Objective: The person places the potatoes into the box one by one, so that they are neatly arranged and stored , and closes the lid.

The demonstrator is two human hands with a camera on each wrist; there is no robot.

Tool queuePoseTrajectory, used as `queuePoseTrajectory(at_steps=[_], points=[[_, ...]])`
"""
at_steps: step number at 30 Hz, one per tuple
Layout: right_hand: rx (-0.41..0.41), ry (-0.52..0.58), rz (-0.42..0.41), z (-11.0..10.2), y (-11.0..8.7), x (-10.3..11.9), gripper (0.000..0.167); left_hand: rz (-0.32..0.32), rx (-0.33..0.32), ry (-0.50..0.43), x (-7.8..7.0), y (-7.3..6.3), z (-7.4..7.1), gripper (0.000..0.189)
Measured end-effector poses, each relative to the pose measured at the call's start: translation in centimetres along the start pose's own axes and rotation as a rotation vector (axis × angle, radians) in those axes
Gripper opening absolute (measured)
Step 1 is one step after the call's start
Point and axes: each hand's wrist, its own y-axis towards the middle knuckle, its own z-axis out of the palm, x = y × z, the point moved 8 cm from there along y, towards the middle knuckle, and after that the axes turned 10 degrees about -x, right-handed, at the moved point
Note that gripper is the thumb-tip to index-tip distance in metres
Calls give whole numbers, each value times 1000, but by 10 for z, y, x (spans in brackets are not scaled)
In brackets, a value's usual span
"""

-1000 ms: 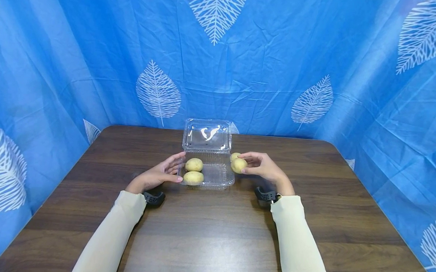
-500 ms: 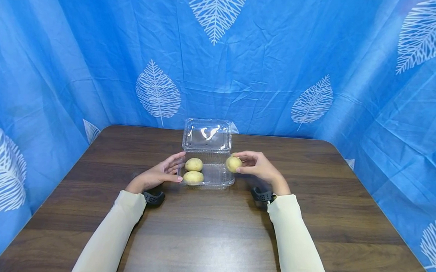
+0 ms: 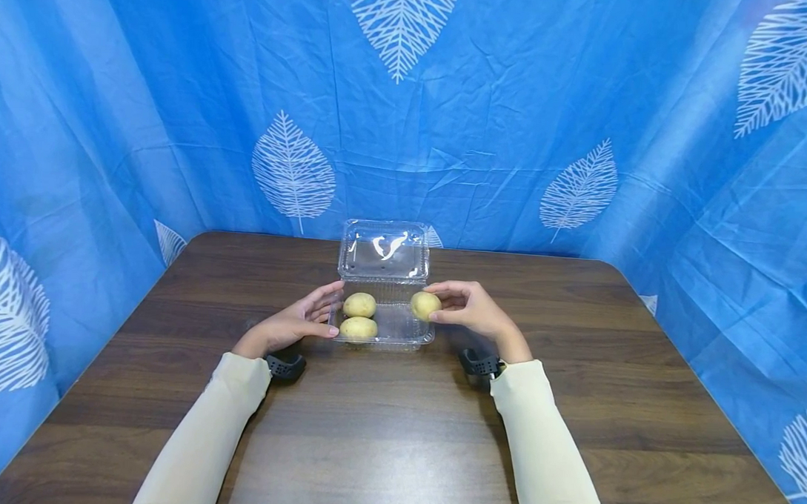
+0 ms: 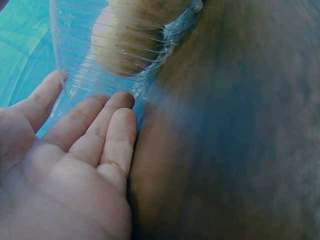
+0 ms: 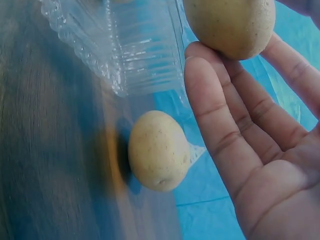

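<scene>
My right hand (image 3: 467, 308) pinches a pale yellow potato (image 3: 424, 306) between thumb and fingers, over the right end of a clear plastic clamshell container (image 3: 397, 327). Its hinged lid (image 3: 384, 255) stands up at the back. Two more potatoes, a rear one (image 3: 359, 304) and a front one (image 3: 358, 328), lie side by side in the container's left half. My left hand (image 3: 296, 324) rests against the left end, thumb at the front corner and fingers along the ribbed wall (image 4: 82, 65). The right wrist view shows another potato (image 5: 159, 151) on the table, mostly hidden behind my right hand in the head view.
The dark wood-grain table (image 3: 370, 429) extends in front of and around the container. Behind it hangs a blue curtain (image 3: 447, 135) with white leaf prints. Each wrist wears a black strap, such as the right strap (image 3: 481, 362).
My right hand has carried its potato leftward, from beside the container's right edge to over its right end. The left hand and the two potatoes in the container have stayed put.
</scene>
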Motion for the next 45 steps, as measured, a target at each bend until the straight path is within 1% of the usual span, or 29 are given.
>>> queuePoseTrajectory(at_steps=[8, 16, 21, 27, 34, 37, 45], points=[[30, 13, -2, 11, 3, 6, 47, 4, -1, -4, -1, -1, 0, 100], [41, -40, -24, 19, 3, 10, 47, -4, 1, -11, -2, -1, 0, 99], [46, -60, -21, 23, 4, 10, 47, -11, 2, -8, -1, 0, 1, 99], [57, -116, -39, 27, 6, 10, 45, -12, -4, -2, -1, 0, 0, 99], [73, -155, -44, 32, 7, 13, 43, -19, -8, 2, 2, 1, -1, 100], [102, -161, -36, 36, 9, 13, 43, -18, -6, 3, 3, 1, 0, 100], [231, -189, -13, 47, 16, 13, 43, -14, -7, 2, 3, 1, 0, 99]])
